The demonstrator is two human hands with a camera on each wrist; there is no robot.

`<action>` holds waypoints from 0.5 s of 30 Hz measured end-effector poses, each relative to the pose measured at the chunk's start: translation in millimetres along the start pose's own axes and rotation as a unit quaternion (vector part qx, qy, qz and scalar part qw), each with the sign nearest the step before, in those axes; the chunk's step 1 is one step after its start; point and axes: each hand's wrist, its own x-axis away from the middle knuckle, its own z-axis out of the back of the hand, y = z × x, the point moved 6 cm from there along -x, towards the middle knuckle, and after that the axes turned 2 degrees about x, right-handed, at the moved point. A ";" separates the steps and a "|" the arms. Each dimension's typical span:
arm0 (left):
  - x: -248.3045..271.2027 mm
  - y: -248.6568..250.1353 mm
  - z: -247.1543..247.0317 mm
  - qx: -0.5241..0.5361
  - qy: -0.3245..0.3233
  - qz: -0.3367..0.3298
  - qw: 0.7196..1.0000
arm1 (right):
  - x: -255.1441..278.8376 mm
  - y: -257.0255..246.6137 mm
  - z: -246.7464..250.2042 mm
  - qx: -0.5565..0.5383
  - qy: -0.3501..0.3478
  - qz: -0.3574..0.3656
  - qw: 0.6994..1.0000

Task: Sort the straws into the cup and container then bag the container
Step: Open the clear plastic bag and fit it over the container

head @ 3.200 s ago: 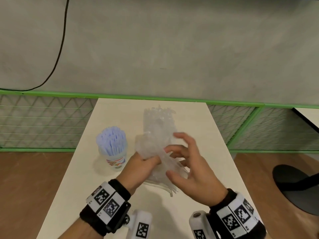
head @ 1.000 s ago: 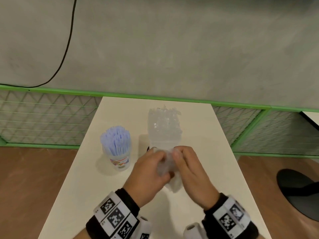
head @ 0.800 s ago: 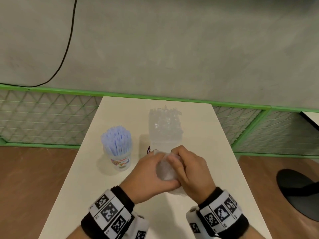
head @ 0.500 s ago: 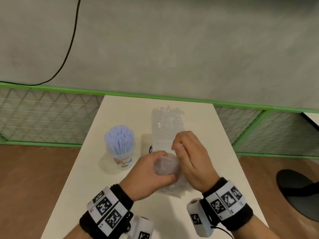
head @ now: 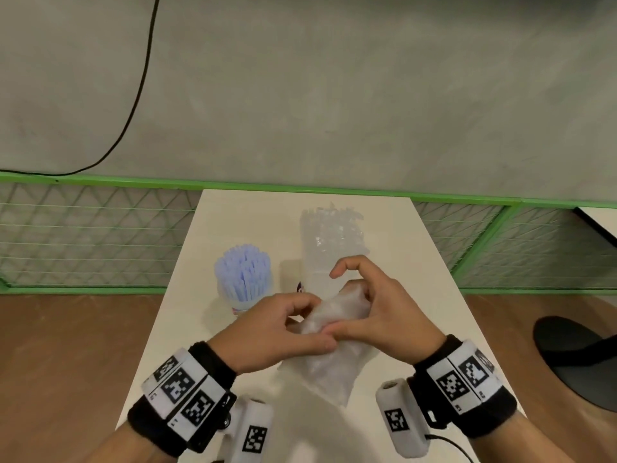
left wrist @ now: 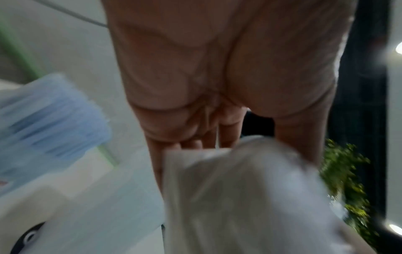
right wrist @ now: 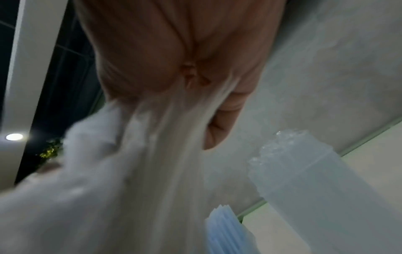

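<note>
Both my left hand (head: 283, 332) and right hand (head: 377, 312) pinch the crumpled bag (head: 329, 355); the upright container (head: 329, 248) stands just beyond, nearer my right.

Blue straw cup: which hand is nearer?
Left. The left hand is just right of and in front of the cup; the right hand is farther right, beyond the bag.

Both hands on the bag (head: 329, 359) — left hand (head: 280, 332) and right hand (head: 384, 315) pinch its crumpled top, container (head: 329, 248) behind, cup (head: 245, 279) of blue straws (head: 243, 267) left.
</note>
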 end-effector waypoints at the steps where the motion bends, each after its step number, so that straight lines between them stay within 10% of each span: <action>1: 0.1 2.9 1.9 -0.033 0.003 -0.014 0.999 | -0.8 -2.2 -0.6 0.022 0.032 0.007 0.999; 5: 2.7 3.2 19.1 0.017 0.129 -0.044 0.991 | 12.8 19.6 -4.3 -0.070 0.197 -0.108 0.972; 10: 7.5 5.8 -8.8 0.053 0.130 -0.105 0.984 | 34.0 15.4 -53.2 -0.354 0.034 -0.206 0.912; 15: -3.1 17.1 -26.9 -0.108 0.075 -0.155 0.979 | 40.8 17.8 -45.9 -0.352 0.027 -0.178 0.918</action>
